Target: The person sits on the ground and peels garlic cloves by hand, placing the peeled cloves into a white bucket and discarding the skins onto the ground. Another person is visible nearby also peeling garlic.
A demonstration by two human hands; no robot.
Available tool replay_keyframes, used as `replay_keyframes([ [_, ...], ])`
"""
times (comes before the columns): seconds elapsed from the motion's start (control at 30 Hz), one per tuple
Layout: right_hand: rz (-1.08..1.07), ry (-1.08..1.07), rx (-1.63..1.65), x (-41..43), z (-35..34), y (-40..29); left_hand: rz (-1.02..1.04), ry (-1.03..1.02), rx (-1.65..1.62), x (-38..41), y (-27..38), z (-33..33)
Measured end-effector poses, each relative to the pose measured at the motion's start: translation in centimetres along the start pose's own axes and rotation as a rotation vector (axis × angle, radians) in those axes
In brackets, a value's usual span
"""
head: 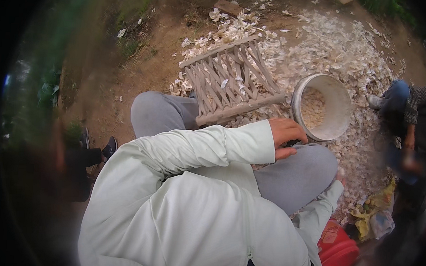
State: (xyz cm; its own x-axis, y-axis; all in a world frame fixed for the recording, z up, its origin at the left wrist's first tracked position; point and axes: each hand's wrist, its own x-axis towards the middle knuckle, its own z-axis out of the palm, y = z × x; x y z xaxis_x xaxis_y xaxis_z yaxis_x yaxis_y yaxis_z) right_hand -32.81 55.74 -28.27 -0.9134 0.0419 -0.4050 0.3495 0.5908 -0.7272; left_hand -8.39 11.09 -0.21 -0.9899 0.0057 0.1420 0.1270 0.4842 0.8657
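My left hand [288, 137] is over my bent right knee, its fingers curled and its thumb apart, beside the near rim of a white plastic bucket [338, 114]. Something dark shows under the fingers; I cannot tell what it is. Pale pieces that look like peeled garlic cloves [312, 105] lie in the bucket. Most of my right hand [341, 177] is hidden beyond the knee, low by the littered ground. A low wooden-framed seat with woven straps [234, 78] stands in front of me, left of the bucket, with a few papery flakes on it.
Papery skins, apparently garlic [333, 45], cover the ground ahead and to the right. A red plastic container [337, 249] and a yellow plastic bag [363, 220] are at the lower right. Another person [397, 95] is at the right edge; dark shoes [109, 148] show at the left.
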Motion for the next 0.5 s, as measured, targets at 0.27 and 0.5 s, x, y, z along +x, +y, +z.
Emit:
replay_keyframes([
  [0.27, -0.650, -0.460, 0.296, -13.9, 4.5, -36.1, -0.336, 0.578, -0.151, -8.4, -2.6, -13.8],
  [0.5, -0.981, -0.977, -0.252, -30.4, 25.4, -42.1, -0.497, 1.059, -0.550, -14.4, -6.4, -18.6],
])
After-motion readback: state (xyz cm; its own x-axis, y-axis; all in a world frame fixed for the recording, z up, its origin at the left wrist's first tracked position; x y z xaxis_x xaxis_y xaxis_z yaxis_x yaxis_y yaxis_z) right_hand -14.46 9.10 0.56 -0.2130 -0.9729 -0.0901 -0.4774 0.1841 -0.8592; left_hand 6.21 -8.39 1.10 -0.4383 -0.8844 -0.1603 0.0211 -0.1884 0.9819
